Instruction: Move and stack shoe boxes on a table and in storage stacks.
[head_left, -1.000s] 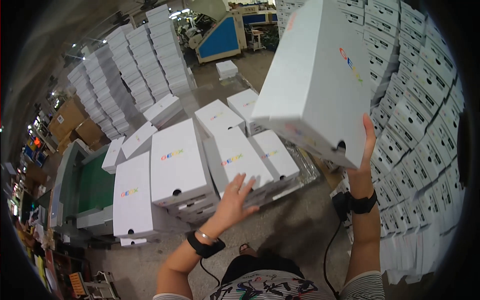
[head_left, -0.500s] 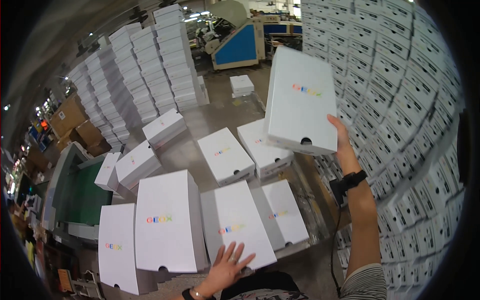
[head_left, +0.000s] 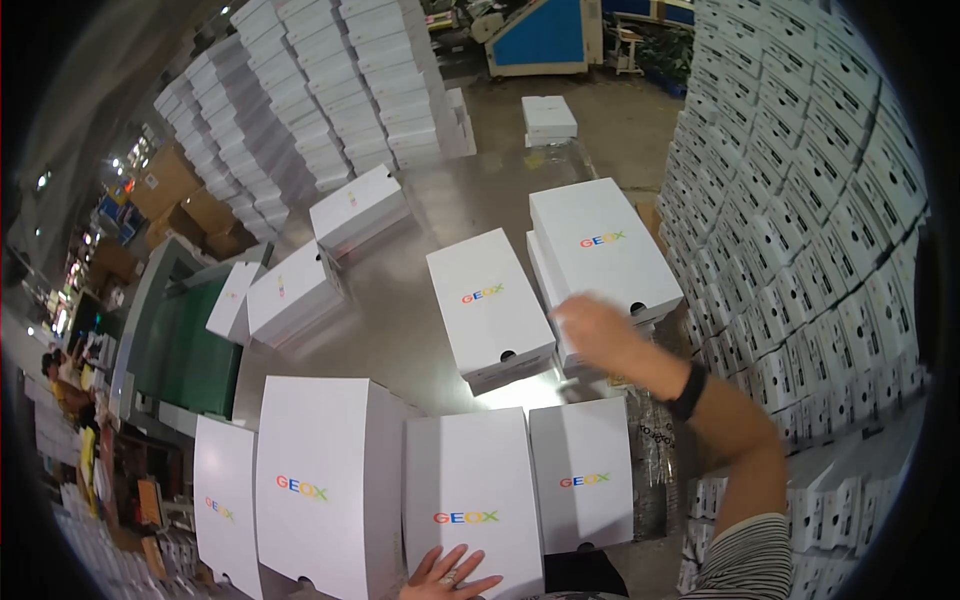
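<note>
My left hand [head_left: 450, 576] lies with spread fingers on the lid of a white shoe box [head_left: 465, 465] close to me. My right hand [head_left: 603, 335], smeared by motion, is at the near left side of a white shoe box [head_left: 595, 280], which sits on top of another box. How its fingers are held cannot be made out. Just left of it stands another white shoe box [head_left: 485, 330]. Further white shoe boxes stand near me: one right of my left hand [head_left: 580, 520], a taller stack [head_left: 310, 440] and one at the far left [head_left: 225, 545].
Three white boxes lie along the left of the metal table [head_left: 400, 350], beside a green conveyor belt [head_left: 190, 350]. Tall stacks of white boxes rise behind [head_left: 330, 100], and a wall of boxes [head_left: 800, 200] stands on the right. A blue machine [head_left: 540, 38] is at the back.
The box that my right hand held up now rests on another box, and that hand has come down and toward me. My left hand still rests on the near box. The view has shifted.
</note>
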